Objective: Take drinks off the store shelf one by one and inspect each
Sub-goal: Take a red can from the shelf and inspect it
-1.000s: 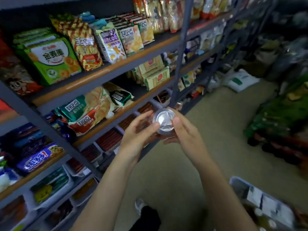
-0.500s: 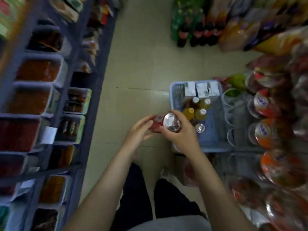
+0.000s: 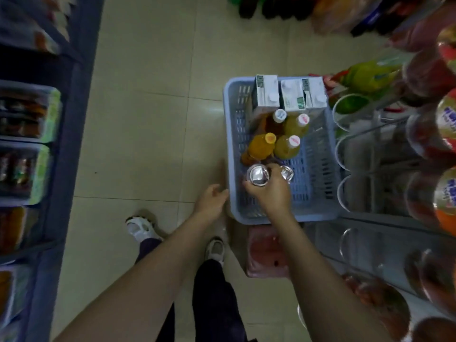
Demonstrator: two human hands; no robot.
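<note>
Can (image 3: 258, 175) sits upright in your right hand (image 3: 272, 193), fingers curled round its side, inside the near end of the blue basket (image 3: 229, 134). Beside it stands another can (image 3: 287, 172), with four bottles (image 3: 286, 146) and three cartons (image 3: 288, 96) farther along the basket. Your left hand (image 3: 209, 202) hangs loose and empty just outside the basket's near left corner.

can (image 3: 258, 176) body hidden below lid

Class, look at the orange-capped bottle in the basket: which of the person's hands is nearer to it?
Right. The right hand, holding a can, is just below the orange-capped bottle, over the basket. The left hand hangs outside its left wall.
</note>
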